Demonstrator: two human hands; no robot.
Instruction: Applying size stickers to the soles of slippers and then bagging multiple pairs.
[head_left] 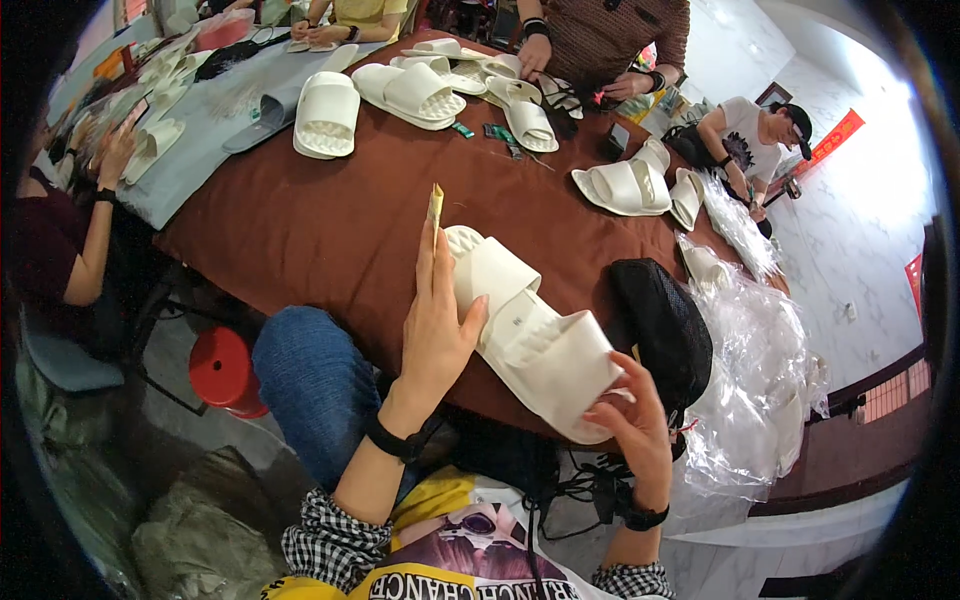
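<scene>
A white open-toed slipper [565, 365] lies at the table's near edge, tilted toward me. The thumb and fingers of my right hand [640, 420] grip its near end. Partly under its far end is a second white slipper [500, 280], with a textured sole. My left hand [440, 325] stands beside the pair, fingers stretched upward, and a thin yellow strip [437, 205] is pinched at the fingertips. The left thumb lies by the edge of the slippers; whether it presses on them I cannot tell.
More white slippers [327, 115] lie on the brown-covered table [330, 215]. To the right are a black bag [660, 330] and clear plastic bags [745, 385]. A red stool [222, 368] stands at the left. Several people work around the tables, one in a brown top [610, 45] opposite.
</scene>
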